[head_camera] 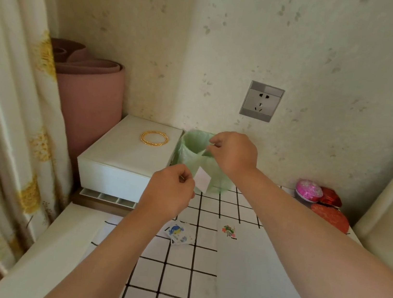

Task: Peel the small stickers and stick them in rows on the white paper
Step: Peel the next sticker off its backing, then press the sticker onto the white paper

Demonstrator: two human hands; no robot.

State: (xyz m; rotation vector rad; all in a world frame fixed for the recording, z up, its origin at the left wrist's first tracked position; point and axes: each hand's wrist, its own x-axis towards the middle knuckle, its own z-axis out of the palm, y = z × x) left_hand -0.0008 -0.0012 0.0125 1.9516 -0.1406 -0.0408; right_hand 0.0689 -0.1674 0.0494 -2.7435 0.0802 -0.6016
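Small stickers (179, 233): a loose little pile on the checked cloth (171, 284), lower centre of frame, just left of the white paper (249, 270).
White paper: lower right of centre. I count one flowery sticker (228, 230) near its top left corner, and the rest looks bare from here.
Left hand (170, 192): mid frame, thumb and finger clamped on a white slip (202, 182), held up in front of the green bin (191, 143).
Right hand (234, 153): over the bin's mouth, fingertips pinched on a thin pale strip (206, 149). Can't tell if that's backing, a sticker or the liner.
Progress: barely started, I'd say. One sticker is down, there's no row yet, and the pile isn't peeled.
Step right now: probably binning peel-off scraps, but that's my guess.
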